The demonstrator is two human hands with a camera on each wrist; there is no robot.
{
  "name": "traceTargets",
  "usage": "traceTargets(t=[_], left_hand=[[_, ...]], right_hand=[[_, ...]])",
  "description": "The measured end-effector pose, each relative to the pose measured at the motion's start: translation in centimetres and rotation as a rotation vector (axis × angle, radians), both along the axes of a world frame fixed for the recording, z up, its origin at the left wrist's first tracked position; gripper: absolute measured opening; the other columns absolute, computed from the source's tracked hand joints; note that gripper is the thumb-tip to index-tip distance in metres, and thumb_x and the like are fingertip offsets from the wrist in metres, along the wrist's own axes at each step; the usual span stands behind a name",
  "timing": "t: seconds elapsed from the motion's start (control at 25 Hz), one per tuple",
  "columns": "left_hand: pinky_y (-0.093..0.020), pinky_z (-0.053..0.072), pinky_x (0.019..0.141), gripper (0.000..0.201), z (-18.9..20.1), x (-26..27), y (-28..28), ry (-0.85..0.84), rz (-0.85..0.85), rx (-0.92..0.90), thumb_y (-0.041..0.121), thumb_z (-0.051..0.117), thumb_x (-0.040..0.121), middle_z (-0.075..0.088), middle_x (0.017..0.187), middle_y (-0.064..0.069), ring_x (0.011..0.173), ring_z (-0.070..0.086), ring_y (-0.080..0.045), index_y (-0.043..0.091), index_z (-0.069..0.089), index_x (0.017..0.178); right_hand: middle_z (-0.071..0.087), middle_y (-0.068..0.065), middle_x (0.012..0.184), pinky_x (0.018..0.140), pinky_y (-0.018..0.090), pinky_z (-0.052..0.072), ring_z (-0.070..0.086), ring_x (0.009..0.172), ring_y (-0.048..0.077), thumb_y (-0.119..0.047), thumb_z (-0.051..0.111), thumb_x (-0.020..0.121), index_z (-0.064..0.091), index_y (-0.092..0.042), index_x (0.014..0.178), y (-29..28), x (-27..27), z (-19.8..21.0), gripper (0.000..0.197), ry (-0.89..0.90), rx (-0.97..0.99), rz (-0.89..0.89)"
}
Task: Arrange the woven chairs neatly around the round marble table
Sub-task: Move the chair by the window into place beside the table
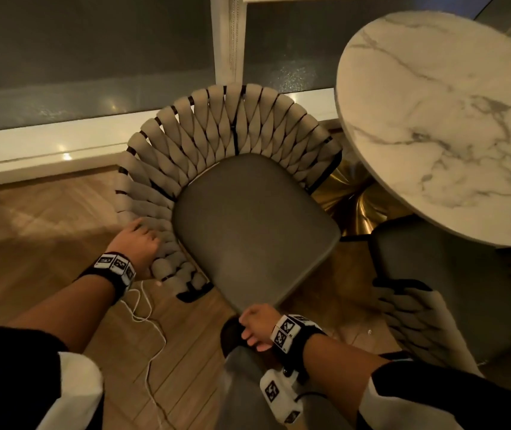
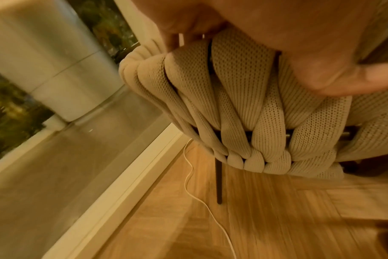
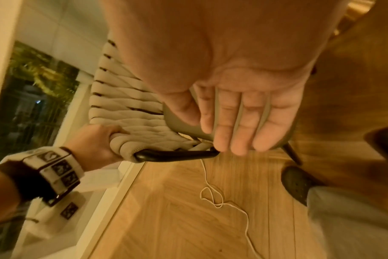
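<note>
A woven chair [image 1: 217, 128] with beige rope back and grey seat [image 1: 254, 225] stands left of the round marble table [image 1: 449, 119], facing me. My left hand [image 1: 137, 243] grips the end of its woven arm; the wrist view shows my thumb [image 2: 366, 78] over the weave [image 2: 266, 122]. My right hand [image 1: 257, 324] is at the seat's front edge, its fingers [image 3: 239, 122] straight and relaxed against the seat rim [image 3: 179, 122]. A second woven chair [image 1: 434, 305] sits partly tucked under the table at the right.
The table's gold base [image 1: 350, 197] is close behind the chair's right side. A white window sill [image 1: 46, 144] and glass run along the far side. A thin white cable [image 1: 145, 321] lies on the wooden floor. My dark shoe [image 1: 232, 333] is below the seat.
</note>
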State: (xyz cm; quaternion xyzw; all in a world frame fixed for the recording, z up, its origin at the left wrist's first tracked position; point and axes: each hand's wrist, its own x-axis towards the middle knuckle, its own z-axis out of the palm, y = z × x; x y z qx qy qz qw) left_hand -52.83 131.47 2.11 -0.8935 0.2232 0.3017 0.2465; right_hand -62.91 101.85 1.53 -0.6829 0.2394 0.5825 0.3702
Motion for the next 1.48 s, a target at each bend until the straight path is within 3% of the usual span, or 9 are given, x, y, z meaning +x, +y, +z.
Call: traceTargets(t=[0.16, 0.28, 0.44, 0.64, 0.76, 0.88, 1.08, 1.36, 1.48], left_hand=[[-0.041, 0.041, 0.095, 0.063, 1.2, -2.7, -2.6, 0.166, -0.055, -0.02, 0.075, 0.051, 0.076, 0.068, 0.116, -0.001, 0.108, 0.062, -0.025, 0.026, 0.064, 0.112], [-0.043, 0.044, 0.094, 0.05, 1.4, -6.5, -4.7, 0.215, -0.021, -0.067, 0.063, 0.049, 0.083, 0.07, 0.114, -0.005, 0.106, 0.064, -0.028, 0.023, 0.065, 0.109], [-0.041, 0.042, 0.09, 0.057, 2.8, -10.0, -6.6, 0.169, 0.09, -0.099, 0.064, 0.047, 0.078, 0.071, 0.106, -0.009, 0.097, 0.065, -0.029, 0.017, 0.063, 0.105], [-0.039, 0.039, 0.086, 0.061, 3.5, -9.6, -7.6, 0.079, 0.244, -0.169, 0.074, 0.045, 0.07, 0.071, 0.099, -0.004, 0.093, 0.064, -0.024, 0.022, 0.063, 0.097], [-0.041, 0.041, 0.084, 0.072, 3.7, -7.4, -8.7, -0.034, 0.335, -0.238, 0.086, 0.042, 0.062, 0.073, 0.092, -0.001, 0.089, 0.066, -0.026, 0.025, 0.066, 0.09], [-0.043, 0.042, 0.081, 0.068, 3.7, -4.8, -10.1, -0.131, 0.41, -0.336, 0.087, 0.045, 0.059, 0.075, 0.081, 0.001, 0.083, 0.069, -0.026, 0.025, 0.065, 0.08], [-0.055, 0.041, 0.09, 0.063, 2.4, -1.6, -10.2, -0.182, 0.427, -0.368, 0.085, 0.049, 0.06, 0.074, 0.086, 0.001, 0.088, 0.067, -0.027, 0.029, 0.065, 0.083], [-0.074, 0.007, 0.107, 0.032, -1.7, 0.9, -13.4, -0.153, 0.266, -0.376, 0.053, 0.075, 0.065, 0.075, 0.088, 0.005, 0.092, 0.068, -0.027, 0.032, 0.072, 0.09], [-0.074, 0.02, 0.103, 0.028, -3.0, 1.5, -14.4, -0.157, 0.208, -0.37, 0.051, 0.074, 0.069, 0.075, 0.088, 0.008, 0.09, 0.069, -0.024, 0.034, 0.073, 0.09]], right_hand=[[0.062, 0.009, 0.104, 0.102, 0.052, 0.043, 0.06, 0.104, 0.032, -0.057, 0.045, 0.093, 0.045, -0.018, 0.13, 0.5, -1.0, -1.3, 0.053, 0.373, 0.157, -0.25], [0.054, 0.022, 0.13, 0.097, 0.059, 0.046, 0.056, 0.117, 0.044, -0.06, 0.055, 0.088, 0.033, -0.012, 0.144, 2.2, -1.5, -1.6, 0.077, 0.565, 0.273, -0.598], [0.064, 0.018, 0.103, 0.108, 0.052, 0.043, 0.061, 0.103, 0.036, -0.024, 0.057, 0.097, 0.059, -0.008, 0.123, 4.7, -2.0, -0.3, 0.03, 0.532, 0.236, -0.878], [0.066, 0.019, 0.084, 0.076, 0.048, 0.056, 0.061, 0.074, 0.032, -0.005, 0.064, 0.091, 0.065, -0.004, 0.088, 4.1, 0.1, 2.1, 0.003, 0.361, 0.15, -0.895], [0.065, 0.019, 0.093, 0.048, 0.04, 0.058, 0.062, 0.078, 0.031, -0.005, 0.065, 0.09, 0.063, -0.004, 0.102, 2.6, 3.4, 2.8, 0.012, 0.241, 0.12, -0.923], [0.062, 0.013, 0.098, 0.056, 0.036, 0.06, 0.064, 0.084, 0.026, -0.011, 0.065, 0.088, 0.058, -0.002, 0.11, 0.3, 7.2, 1.9, 0.025, 0.049, 0.066, -0.793], [0.064, 0.021, 0.089, 0.072, 0.044, 0.063, 0.067, 0.078, 0.032, -0.007, 0.07, 0.079, 0.065, 0.002, 0.085, -5.1, 13.9, 2.2, 0.012, -0.126, -0.066, -0.748], [0.062, 0.021, 0.089, 0.084, 0.051, 0.06, 0.065, 0.078, 0.034, -0.006, 0.068, 0.084, 0.058, -0.004, 0.079, -12.3, 19.1, 0.7, 0.011, -0.23, -0.162, -0.686], [0.064, 0.022, 0.096, 0.077, 0.048, 0.062, 0.067, 0.082, 0.034, -0.007, 0.069, 0.084, 0.06, -0.004, 0.084, -13.4, 19.8, -0.3, 0.009, -0.205, -0.161, -0.672]])
